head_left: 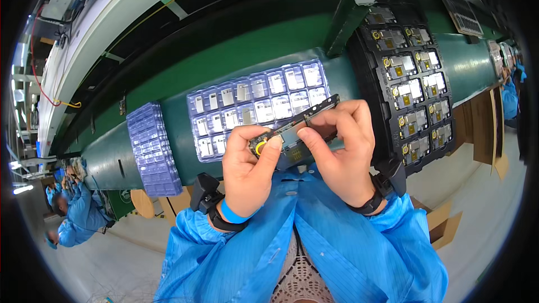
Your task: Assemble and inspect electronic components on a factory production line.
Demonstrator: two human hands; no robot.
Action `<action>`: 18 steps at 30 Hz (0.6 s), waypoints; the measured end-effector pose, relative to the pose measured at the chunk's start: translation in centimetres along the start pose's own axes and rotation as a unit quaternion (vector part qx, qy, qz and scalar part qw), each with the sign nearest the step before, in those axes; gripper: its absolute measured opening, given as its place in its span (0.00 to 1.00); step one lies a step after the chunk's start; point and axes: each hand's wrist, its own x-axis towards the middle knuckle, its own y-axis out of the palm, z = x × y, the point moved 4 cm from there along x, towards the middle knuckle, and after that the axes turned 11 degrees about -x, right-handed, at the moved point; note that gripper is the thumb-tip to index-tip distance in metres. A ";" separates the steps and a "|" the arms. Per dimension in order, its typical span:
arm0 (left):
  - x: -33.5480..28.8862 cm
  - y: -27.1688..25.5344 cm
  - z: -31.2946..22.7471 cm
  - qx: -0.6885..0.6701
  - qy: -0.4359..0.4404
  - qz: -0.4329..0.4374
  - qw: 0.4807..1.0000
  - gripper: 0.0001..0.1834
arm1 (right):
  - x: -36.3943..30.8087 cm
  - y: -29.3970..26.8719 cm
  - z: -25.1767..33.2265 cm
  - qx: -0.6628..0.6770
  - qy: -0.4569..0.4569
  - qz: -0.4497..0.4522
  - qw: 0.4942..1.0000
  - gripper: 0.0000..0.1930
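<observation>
In front of my chest I hold a dark phone frame (291,136) with a circuit board, silvery plates and a yellow ring at its left end. It is tilted, its right end higher. My left hand (246,173) pinches the left end, thumb on the face beside the yellow ring. My right hand (347,154) grips the right part, thumb pressed on the face and fingers behind it. Just beyond lies a clear plastic tray (192,106) whose pockets hold small white and silvery pieces. The held frame and my hands cover part of its near side.
A stack of clear trays (152,151) sits to the left on the green bench (178,140). At right stands a stack of black trays (375,87) with similar boards bearing yellow rings. A post (351,19) rises behind. Cardboard boxes (482,129) and co-workers (81,216) are farther off.
</observation>
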 end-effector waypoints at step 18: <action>0.7 1.1 0.1 0.042 -0.053 0.050 0.996 0.10 | 2.5 -2.5 -0.5 0.048 -0.015 0.028 0.998 0.09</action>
